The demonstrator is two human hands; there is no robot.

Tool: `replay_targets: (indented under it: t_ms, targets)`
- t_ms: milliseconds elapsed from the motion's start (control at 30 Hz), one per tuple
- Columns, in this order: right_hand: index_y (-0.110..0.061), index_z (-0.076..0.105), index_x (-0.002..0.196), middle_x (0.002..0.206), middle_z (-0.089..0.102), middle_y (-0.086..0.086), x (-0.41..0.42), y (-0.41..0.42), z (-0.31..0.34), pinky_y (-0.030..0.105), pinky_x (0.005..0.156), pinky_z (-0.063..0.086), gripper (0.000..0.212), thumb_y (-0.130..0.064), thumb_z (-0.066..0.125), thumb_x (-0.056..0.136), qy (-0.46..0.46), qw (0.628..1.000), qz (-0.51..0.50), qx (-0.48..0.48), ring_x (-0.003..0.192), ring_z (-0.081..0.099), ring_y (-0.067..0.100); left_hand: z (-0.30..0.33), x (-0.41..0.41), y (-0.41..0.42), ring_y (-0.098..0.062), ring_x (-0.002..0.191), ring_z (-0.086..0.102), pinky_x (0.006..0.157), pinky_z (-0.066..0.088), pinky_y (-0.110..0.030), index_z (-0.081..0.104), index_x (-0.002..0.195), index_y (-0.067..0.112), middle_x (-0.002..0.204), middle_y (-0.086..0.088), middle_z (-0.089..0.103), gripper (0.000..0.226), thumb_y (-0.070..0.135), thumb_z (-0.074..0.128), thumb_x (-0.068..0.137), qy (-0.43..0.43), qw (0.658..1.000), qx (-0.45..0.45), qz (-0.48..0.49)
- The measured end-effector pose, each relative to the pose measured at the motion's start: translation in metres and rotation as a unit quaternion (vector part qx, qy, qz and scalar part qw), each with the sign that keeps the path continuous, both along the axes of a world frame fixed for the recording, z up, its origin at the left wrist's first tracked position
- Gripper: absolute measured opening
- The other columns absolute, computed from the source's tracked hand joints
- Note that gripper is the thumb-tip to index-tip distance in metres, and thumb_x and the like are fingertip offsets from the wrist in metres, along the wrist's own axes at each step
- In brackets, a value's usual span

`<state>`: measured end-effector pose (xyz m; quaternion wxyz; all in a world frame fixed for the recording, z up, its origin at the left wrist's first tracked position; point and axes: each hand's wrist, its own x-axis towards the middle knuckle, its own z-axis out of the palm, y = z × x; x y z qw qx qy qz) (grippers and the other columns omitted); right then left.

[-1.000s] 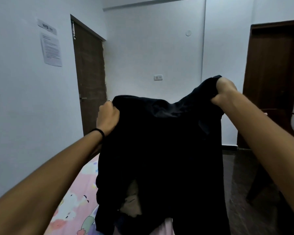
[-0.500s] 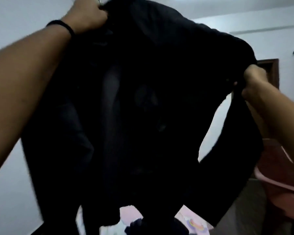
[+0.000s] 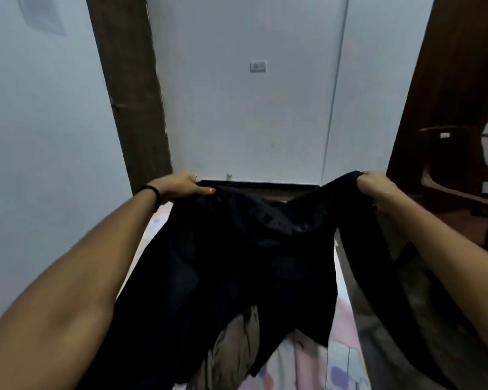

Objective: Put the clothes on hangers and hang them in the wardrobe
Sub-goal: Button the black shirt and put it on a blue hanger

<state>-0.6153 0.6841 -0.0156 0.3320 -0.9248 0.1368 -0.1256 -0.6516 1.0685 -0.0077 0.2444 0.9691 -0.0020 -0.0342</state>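
Holding both bare forearms stretched forward, I keep a large black garment of soft, matte cloth (image 3: 237,266) spread between my hands. It hangs in loose folds and sags in the middle, and its lower part falls down toward me, over a bed sheet with a pale pink and lilac cartoon print (image 3: 341,358). Under the black cloth, near the bottom, a crumpled grey-beige piece of fabric (image 3: 234,347) shows; I cannot tell what garment it is.

My left hand (image 3: 182,185) is palm down, with a thin black band (image 3: 152,192) around the wrist. Its fingers lie almost straight along the top edge of the garment and the thumb pinches the cloth from the side. My right hand (image 3: 373,184) is curled into a fist around the other upper corner, and the cloth is bunched inside it. So the garment is gripped at its two top corners, and one long dark part hangs down from my right hand.

Farther away, a dark brown wooden door (image 3: 130,88) stands at the left and dark brown wooden furniture (image 3: 448,114) at the right. Between them is a smooth white wall with a small white switch plate (image 3: 257,66).
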Motion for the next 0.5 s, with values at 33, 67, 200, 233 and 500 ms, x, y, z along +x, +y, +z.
replay_targets:
  t_ms: [33,67,200,233,500]
  targets:
    - [0.005,0.057,0.119,0.126,0.056,0.026,0.001,-0.001,-0.009,0.038,0.088,0.043,0.034,-0.006,0.04,0.092,-0.011,1.0,-0.022,0.008,0.116,0.053,0.041,-0.001,0.001,0.007,-0.017,0.055,0.05,0.053,0.035,-0.025,0.067,0.08,-0.004,0.067,-0.007,0.057,0.054,0.049,0.069,0.082,-0.023,0.999,-0.023,0.015]
    - [0.002,0.059,0.117,0.123,0.057,0.025,0.006,-0.006,-0.018,0.038,0.087,0.043,0.033,-0.007,0.042,0.09,-0.026,0.999,-0.031,-0.001,0.114,0.053,0.042,0.004,0.002,0.012,-0.02,0.058,0.052,0.056,0.037,-0.027,0.068,0.084,-0.007,0.069,-0.009,0.059,0.058,0.051,0.072,0.079,-0.043,0.997,-0.055,0.019]
    - [0.003,0.061,0.107,0.106,0.063,0.025,0.013,-0.004,-0.036,0.039,0.079,0.05,0.027,-0.008,0.049,0.085,-0.015,0.999,-0.038,0.012,0.089,0.061,0.038,0.022,0.002,0.019,-0.021,0.065,0.054,0.064,0.039,-0.033,0.063,0.079,0.001,0.071,-0.008,0.057,0.058,0.058,0.071,0.076,-0.089,0.989,-0.121,0.01]
    - [0.006,0.059,0.109,0.105,0.062,0.026,0.012,0.006,-0.041,0.038,0.075,0.051,0.028,-0.006,0.049,0.085,-0.008,0.999,-0.022,0.034,0.083,0.061,0.036,0.026,0.001,0.016,-0.02,0.062,0.052,0.062,0.038,-0.032,0.059,0.077,0.005,0.069,-0.006,0.054,0.055,0.059,0.069,0.077,-0.098,0.987,-0.13,0.011]
    - [-0.006,0.051,0.115,0.118,0.049,0.011,-0.06,0.13,-0.111,0.037,0.091,0.039,0.029,-0.003,0.053,0.086,-0.281,0.945,0.145,0.081,0.104,0.051,0.03,0.042,0.003,-0.009,-0.013,0.049,0.039,0.051,0.029,-0.027,0.043,0.061,0.012,0.056,0.0,0.042,0.052,0.053,0.067,0.083,-0.14,0.983,-0.122,0.005]
